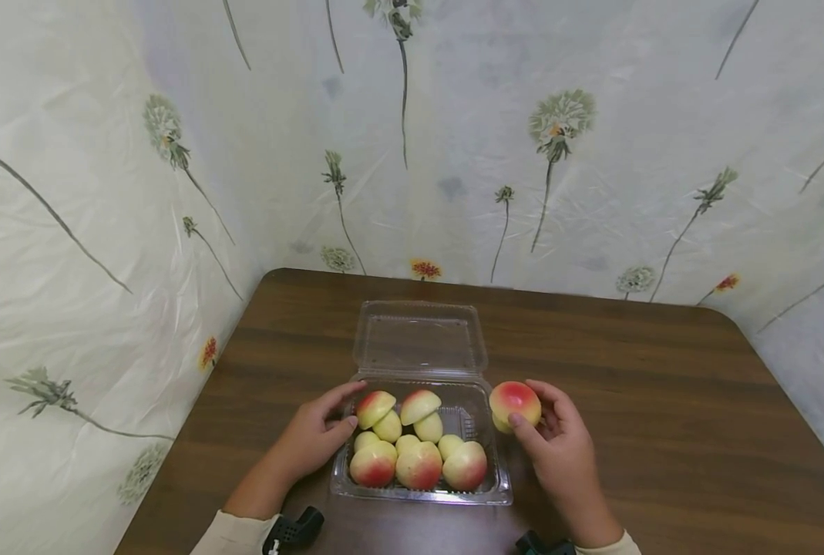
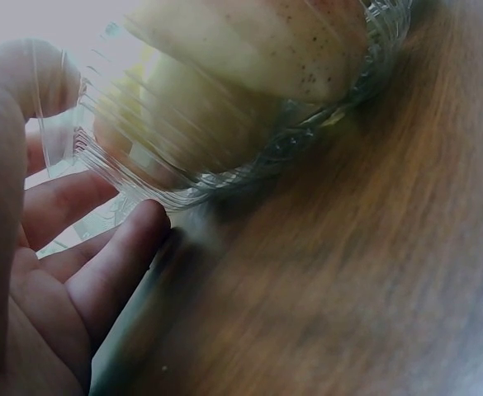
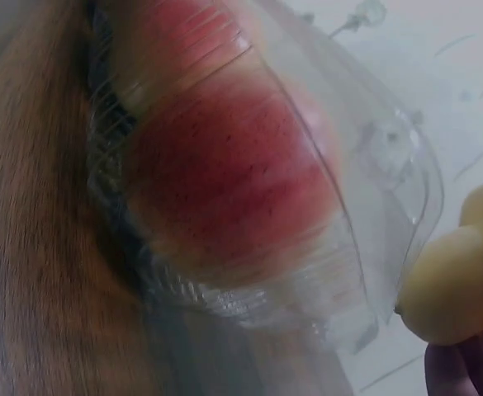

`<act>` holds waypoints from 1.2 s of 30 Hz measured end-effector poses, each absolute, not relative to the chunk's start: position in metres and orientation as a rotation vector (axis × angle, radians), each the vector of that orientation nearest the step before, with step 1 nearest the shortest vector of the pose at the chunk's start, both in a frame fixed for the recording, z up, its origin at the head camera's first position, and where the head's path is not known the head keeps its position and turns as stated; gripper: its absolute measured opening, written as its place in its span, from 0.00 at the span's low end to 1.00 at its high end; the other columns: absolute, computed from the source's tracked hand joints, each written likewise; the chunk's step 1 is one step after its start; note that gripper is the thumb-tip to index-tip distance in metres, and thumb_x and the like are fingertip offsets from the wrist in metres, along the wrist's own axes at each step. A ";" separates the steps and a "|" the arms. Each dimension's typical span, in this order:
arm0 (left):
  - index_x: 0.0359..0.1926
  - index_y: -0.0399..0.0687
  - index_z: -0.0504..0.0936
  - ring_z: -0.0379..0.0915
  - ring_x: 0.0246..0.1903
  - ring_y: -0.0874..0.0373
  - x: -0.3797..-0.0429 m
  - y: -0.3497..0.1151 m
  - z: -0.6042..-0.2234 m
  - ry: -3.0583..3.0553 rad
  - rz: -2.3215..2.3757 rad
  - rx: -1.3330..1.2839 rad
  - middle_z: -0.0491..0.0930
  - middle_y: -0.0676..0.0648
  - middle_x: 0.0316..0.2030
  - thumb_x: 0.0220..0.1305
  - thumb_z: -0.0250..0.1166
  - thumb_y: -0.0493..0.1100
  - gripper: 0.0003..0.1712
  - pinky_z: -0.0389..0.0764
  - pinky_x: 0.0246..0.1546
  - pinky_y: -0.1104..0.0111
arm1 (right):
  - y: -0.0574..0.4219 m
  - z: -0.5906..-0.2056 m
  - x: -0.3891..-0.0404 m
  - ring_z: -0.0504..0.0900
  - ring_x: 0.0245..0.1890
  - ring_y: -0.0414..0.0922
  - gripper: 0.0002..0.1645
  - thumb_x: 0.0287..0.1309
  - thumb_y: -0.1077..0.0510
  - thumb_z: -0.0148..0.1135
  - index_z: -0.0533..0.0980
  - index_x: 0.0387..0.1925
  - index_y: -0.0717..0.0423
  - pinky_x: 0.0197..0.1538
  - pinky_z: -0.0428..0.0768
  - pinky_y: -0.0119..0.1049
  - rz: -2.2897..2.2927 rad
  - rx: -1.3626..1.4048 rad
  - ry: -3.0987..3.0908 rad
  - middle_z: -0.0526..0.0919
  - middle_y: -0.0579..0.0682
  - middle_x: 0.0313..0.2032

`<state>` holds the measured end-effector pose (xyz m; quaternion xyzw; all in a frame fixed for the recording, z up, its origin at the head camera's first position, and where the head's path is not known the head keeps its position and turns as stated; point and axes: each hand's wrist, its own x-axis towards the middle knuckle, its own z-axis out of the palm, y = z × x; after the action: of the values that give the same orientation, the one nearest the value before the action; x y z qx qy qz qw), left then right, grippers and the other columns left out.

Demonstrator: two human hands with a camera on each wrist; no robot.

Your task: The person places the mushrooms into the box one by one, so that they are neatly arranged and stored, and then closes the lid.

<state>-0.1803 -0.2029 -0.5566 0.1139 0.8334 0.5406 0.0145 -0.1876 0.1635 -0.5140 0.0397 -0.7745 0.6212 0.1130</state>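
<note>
A clear plastic clamshell container [image 1: 422, 499] stands on the table with its lid [image 1: 418, 339] folded back. Inside are mushroom-shaped pieces with red-and-yellow caps and pale stems: a front row of three [image 1: 418, 465] and a back row of two [image 1: 420, 406]. The back right spot of the container shows bare ribbed plastic. My left hand [image 1: 314, 439] grips the container's left rim, thumb at the edge and other fingers [image 2: 125, 256] against the outer wall. Just right of the container, my right hand [image 1: 560, 443] holds another mushroom-shaped piece [image 1: 516, 402], cap up, its pale stem [image 3: 452, 285] beneath.
The dark wooden table [image 1: 627, 385] extends on both sides of the container. A sheet printed with dandelions [image 1: 488, 139] hangs behind it and along the left. Dark wrist straps [image 1: 297, 530] sit on both forearms.
</note>
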 end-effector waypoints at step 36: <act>0.74 0.56 0.73 0.71 0.69 0.48 -0.180 -0.203 -0.555 2.536 1.721 0.365 0.69 0.46 0.75 0.73 0.63 0.38 0.31 0.80 0.58 0.66 | 0.138 -0.516 -0.200 0.83 0.53 0.46 0.30 0.56 0.56 0.80 0.79 0.59 0.56 0.52 0.83 0.26 1.522 0.372 -2.543 0.82 0.51 0.53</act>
<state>-0.1800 -0.2029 -0.5552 0.1181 0.8213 0.5574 0.0274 -0.1998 0.1383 -0.5161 0.1243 -0.8488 0.5081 0.0771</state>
